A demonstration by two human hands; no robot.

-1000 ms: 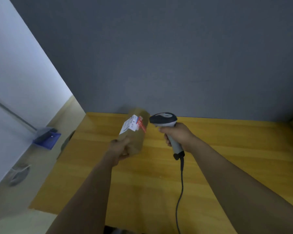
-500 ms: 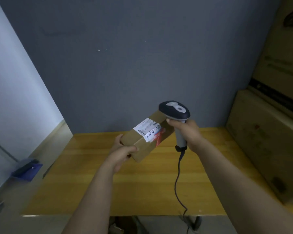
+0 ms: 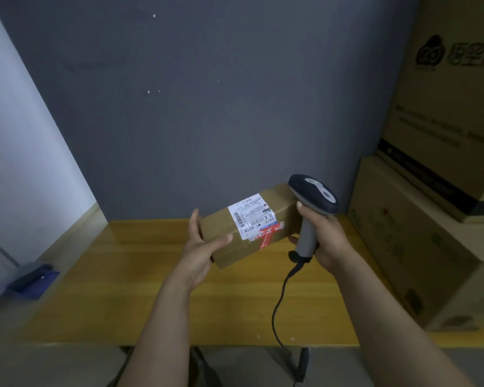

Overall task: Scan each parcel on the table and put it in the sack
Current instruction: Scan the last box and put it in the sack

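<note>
The left hand (image 3: pixel 204 247) clamps one end of the oblong brown cardboard parcel (image 3: pixel 280 216) between thumb and fingers. It holds the parcel clear above the far middle of the yellow wooden table (image 3: pixel 151 289) and tilted, probably so that the white printed shipping label (image 3: pixel 250 216) faces up for reading. The right hand (image 3: pixel 327 241) is wrapped round the grip of the grey and dark blue handheld barcode scanner (image 3: pixel 310 208). The scanner's head is just beside the parcel's other end, likely close for a scan, though I cannot tell whether its window faces the label. Its black cable (image 3: pixel 277 308) trails over the table's near edge. Behind the table stands a dark grey wall (image 3: pixel 207 107). Large stacked brown cartons (image 3: pixel 419 247) stand at the table's right, and a blue object (image 3: pixel 31 277) lies on the floor to its left. No sack is in view.
</note>
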